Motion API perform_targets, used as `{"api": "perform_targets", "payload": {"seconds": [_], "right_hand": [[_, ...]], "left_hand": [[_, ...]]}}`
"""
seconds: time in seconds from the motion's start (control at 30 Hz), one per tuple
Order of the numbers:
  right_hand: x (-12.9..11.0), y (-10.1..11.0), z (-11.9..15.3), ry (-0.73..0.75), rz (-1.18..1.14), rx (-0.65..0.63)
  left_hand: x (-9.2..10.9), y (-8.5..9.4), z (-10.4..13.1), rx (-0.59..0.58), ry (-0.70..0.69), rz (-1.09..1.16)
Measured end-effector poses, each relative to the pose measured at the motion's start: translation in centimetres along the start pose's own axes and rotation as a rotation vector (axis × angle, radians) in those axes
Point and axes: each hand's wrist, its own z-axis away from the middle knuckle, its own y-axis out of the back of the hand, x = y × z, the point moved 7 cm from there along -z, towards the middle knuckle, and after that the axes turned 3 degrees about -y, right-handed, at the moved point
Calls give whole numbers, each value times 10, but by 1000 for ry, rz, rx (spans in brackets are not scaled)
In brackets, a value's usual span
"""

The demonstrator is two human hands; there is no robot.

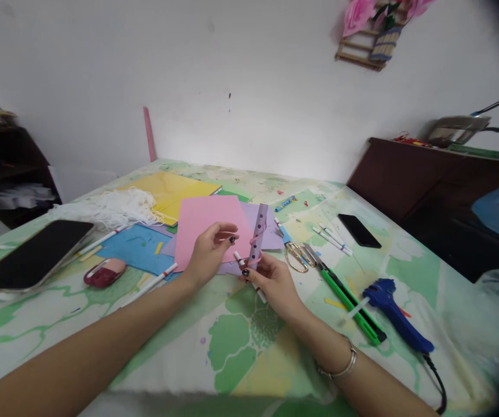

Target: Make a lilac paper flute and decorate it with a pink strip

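Observation:
In the head view my right hand (277, 284) pinches the lower end of a purple paper strip (258, 231) with a row of dark dots, held upright; whether it is flat or rolled is unclear. A thin pink strip (255, 238) curls around it. Below the fingers a white marker (261, 294) with a red band slants; I cannot tell if the hand touches it. My left hand (209, 252) hovers just left of the strip, fingers curved and apart from the thumb, nothing visible in them. Pink paper (206, 217) lies behind it on purple sheets (273, 231).
Gold-handled scissors (298, 257), a green cutter (349, 304), a blue glue gun (399, 315) and a phone (359, 230) lie right. To the left are a large phone (32, 255), a maroon-pink tool (105, 272), blue paper (134, 246), yellow sheets (175, 194) and white string (114, 205).

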Motion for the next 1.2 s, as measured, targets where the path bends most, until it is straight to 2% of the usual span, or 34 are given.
{"api": "perform_targets", "payload": {"seconds": [0.2, 0.53, 0.8, 0.97, 1.2], "right_hand": [[-3, 3, -1, -3, -4, 31], [-8, 5, 0, 3, -8, 52], [-10, 11, -1, -5, 58, 93], [-8, 18, -4, -50, -45, 107], [-6, 26, -6, -76, -128, 155]], "left_hand": [[-7, 12, -5, 104, 61, 118], [-11, 13, -6, 114, 88, 102], [-20, 23, -11, 147, 125, 60], [-25, 28, -14, 183, 144, 64], [-28, 36, -20, 208, 87, 20]]}}
